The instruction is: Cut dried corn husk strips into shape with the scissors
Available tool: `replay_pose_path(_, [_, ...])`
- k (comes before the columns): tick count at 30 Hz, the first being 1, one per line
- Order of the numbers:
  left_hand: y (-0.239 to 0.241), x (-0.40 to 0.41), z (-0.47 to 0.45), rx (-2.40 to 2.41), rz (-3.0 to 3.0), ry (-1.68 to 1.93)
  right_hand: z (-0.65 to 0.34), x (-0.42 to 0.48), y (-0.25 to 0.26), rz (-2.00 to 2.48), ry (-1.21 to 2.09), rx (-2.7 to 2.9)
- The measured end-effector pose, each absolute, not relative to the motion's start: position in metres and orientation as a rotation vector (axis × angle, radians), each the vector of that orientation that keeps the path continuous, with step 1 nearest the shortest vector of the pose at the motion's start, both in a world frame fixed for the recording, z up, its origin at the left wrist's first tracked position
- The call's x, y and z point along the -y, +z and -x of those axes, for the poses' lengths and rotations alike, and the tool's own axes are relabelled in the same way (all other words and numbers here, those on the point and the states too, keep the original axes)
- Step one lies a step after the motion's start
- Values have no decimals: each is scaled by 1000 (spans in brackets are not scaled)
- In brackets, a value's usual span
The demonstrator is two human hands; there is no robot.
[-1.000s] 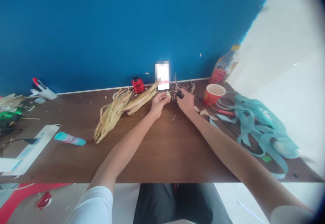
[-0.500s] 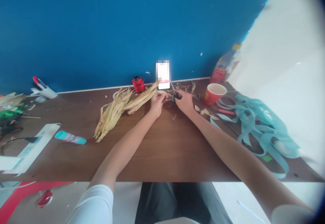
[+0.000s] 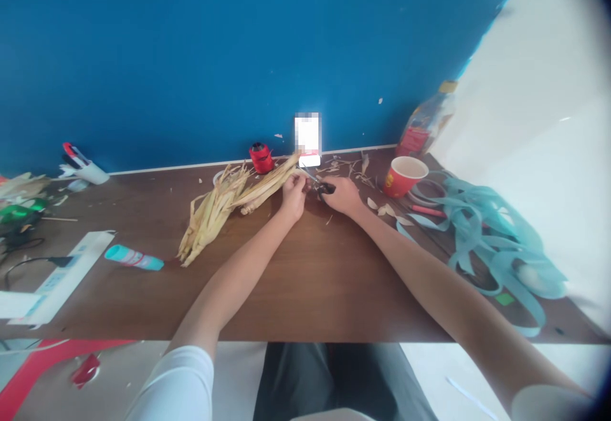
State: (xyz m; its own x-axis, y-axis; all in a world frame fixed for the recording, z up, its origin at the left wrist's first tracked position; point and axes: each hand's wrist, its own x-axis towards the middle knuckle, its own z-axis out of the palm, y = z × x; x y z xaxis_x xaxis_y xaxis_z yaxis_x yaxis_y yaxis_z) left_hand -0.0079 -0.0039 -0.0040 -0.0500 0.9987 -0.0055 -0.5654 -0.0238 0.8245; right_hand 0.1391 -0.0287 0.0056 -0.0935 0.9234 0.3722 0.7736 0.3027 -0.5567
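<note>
My left hand (image 3: 294,196) is closed in a pinch on a small pale piece of dried husk (image 3: 302,173), mostly hidden by the fingers. My right hand (image 3: 344,196) grips scissors (image 3: 326,188) with dark handles; their blades point left and away, close to the husk piece. Whether the blades touch it is too small to tell. Just left of my left hand lies a bundle of dried corn husks (image 3: 271,187), and a larger husk bundle (image 3: 214,216) lies beyond it to the left.
Behind the hands, a bright blurred white object (image 3: 308,140) stands against the blue wall, near a red spool (image 3: 261,158). On the right are a red paper cup (image 3: 402,177), a bottle (image 3: 424,122) and tangled teal ribbon (image 3: 477,217). A blue tube (image 3: 134,258) and power strip (image 3: 62,278) lie left.
My right hand has turned and moved slightly, swinging the scissors from pointing away to pointing left toward the husk piece. My left hand has stayed almost in place.
</note>
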Motion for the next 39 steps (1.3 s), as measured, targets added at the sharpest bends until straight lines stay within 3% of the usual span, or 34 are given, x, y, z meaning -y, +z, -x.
replay_pose_path(39, [-1, 5, 7, -757, -650, 1456, -140, 27, 5, 1546, 258, 1987])
